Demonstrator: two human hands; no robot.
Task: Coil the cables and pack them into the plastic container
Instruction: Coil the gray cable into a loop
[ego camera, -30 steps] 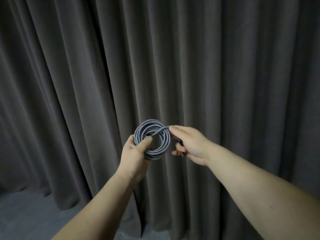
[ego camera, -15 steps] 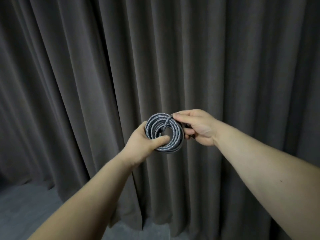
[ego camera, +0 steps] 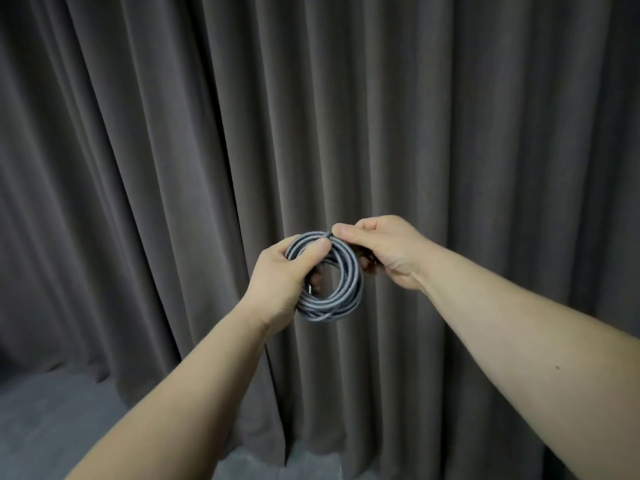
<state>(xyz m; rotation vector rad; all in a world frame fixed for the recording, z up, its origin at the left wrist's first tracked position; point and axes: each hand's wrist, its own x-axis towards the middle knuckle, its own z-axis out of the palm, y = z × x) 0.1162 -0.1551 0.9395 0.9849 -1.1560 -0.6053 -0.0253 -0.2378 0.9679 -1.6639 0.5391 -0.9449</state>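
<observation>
Dark grey pleated curtain (ego camera: 450, 133) fills the background, with grey floor (ego camera: 52, 420) at its foot. Coiled braided cable (ego camera: 341, 299) is held in mid-air before the curtain. Left hand (ego camera: 280, 275) grips the coil's left side, thumb now laid across its upper strands rather than its lower edge as before. Right hand (ego camera: 384, 251) pinches the cable at the coil's top, fingers curled. No legible writing or branding appears on the cable.
</observation>
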